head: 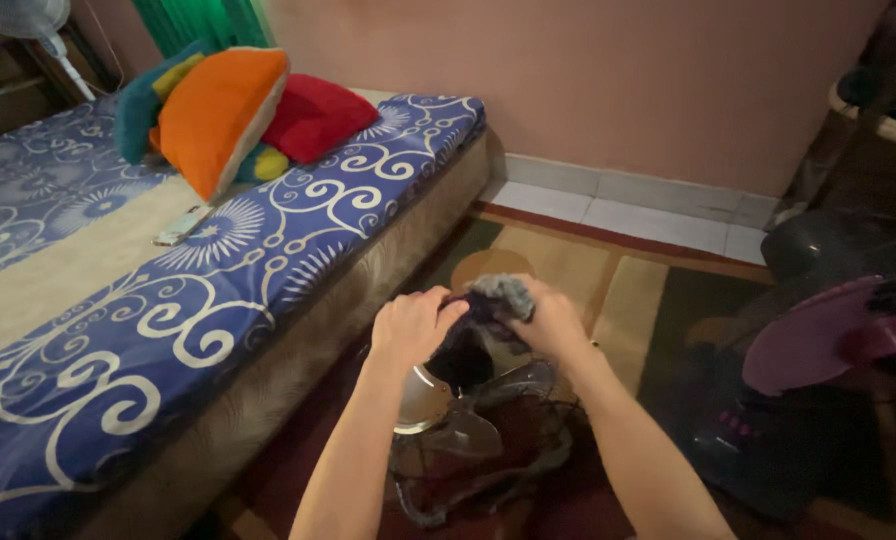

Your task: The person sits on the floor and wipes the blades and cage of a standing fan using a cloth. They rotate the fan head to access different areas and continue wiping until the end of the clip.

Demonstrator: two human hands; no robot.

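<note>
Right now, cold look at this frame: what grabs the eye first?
Both hands meet mid-frame: the left hand and right hand clutch a dark cloth above a wire fan guard on the floor. At the left, a bed with a blue swirl-patterned sheet carries an orange pillow and a red pillow.

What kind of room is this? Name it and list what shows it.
Most likely a bedroom in a home: a low mattress with a blue patterned sheet, bright pillows heaped on it, and a rug on the floor against a pink wall.
</note>
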